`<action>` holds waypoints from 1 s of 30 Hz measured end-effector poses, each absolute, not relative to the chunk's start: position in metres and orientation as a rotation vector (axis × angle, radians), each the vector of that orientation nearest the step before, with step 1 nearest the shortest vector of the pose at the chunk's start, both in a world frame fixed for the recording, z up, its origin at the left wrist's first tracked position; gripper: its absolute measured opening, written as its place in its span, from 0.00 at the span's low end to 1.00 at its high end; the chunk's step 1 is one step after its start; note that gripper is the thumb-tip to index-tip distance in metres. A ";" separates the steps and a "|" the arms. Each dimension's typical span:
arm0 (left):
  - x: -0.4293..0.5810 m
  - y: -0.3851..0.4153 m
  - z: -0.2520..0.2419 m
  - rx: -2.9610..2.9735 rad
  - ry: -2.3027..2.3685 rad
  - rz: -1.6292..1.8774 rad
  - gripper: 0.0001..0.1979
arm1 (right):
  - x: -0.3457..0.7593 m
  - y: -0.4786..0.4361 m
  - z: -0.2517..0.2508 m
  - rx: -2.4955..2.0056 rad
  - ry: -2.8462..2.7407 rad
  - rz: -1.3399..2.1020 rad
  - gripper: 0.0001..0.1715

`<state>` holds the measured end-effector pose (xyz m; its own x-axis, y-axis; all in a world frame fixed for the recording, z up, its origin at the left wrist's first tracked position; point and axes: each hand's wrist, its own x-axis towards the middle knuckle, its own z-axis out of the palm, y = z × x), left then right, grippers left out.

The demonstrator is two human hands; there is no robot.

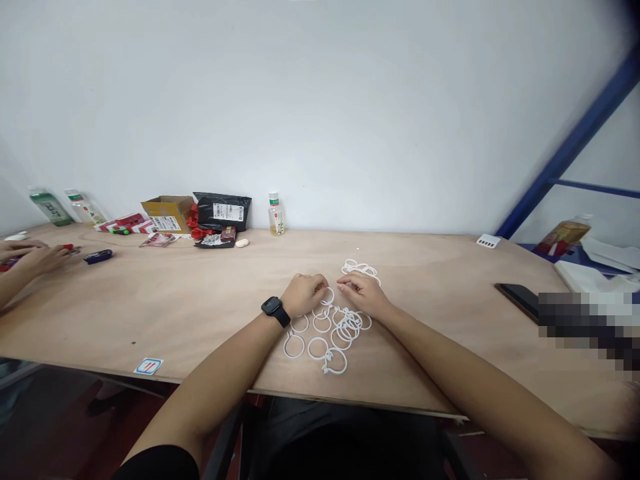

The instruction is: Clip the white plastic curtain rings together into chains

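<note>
Pinched in my left hand [306,293], which wears a black watch [273,307], is a white curtain ring [330,297]. My right hand [369,293] is just to the right of it, fingers bent and tips drawn together; whatever is between them, if anything, is too small to make out. Several white curtain rings with small clips [347,327] lie in a loose, overlapping pile below and between my hands. Single rings [294,347] lie flat nearer the table edge. A smaller group of white rings [367,269] sits just beyond my right hand, partly hidden by it.
On the wooden table [210,293], a bottle [277,215], a black parcel bag [223,212] and a cardboard box [169,215] stand against the wall. A phone [517,298] lies at right. Another person's hands [43,260] work at far left, near a dark blue object [99,257].
</note>
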<state>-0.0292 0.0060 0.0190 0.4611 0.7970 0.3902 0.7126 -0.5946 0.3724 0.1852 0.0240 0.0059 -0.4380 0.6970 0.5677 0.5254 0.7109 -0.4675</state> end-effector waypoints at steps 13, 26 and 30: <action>-0.023 0.000 0.014 2.317 1.009 1.037 0.20 | 0.176 0.025 -0.005 -1.082 -1.871 0.635 0.09; -0.022 0.005 0.014 2.132 1.054 1.353 0.11 | 0.173 0.019 -0.004 -0.997 -1.795 1.209 0.28; -0.024 0.008 0.010 2.128 1.146 1.395 0.11 | 0.171 0.017 -0.003 -0.984 -1.725 1.242 0.31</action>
<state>-0.0236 0.0080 0.0105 0.1886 0.7789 0.5980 0.4353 -0.6122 0.6601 0.1708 0.0169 -0.0030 -0.3975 0.9053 0.1500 0.1451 0.2234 -0.9639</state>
